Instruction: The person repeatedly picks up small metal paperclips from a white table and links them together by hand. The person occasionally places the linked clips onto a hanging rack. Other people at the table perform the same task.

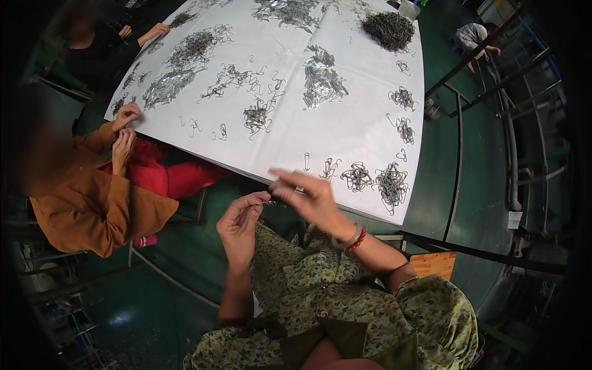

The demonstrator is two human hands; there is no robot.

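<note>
Just off the near edge of the white-covered table, my left hand (240, 225) is closed in a pinch on a small metal wire piece (270, 203); its exact shape is too small to make out. Right beside it is my right hand (314, 198), its fingers smeared by motion and close to the left fingertips. Whether those fingers grip anything does not show. On the table past my right hand lie small piles of bent wire hooks (356, 177), with a larger heap of hooks (391, 185) at the near right corner.
Across the white table (364, 117) are several piles of wire hooks and shiny metal strips (324, 83), plus a dark heap (387, 31) at the far right. A person in a brown jacket (105, 209) works at the left; another in black (102, 58) sits beyond.
</note>
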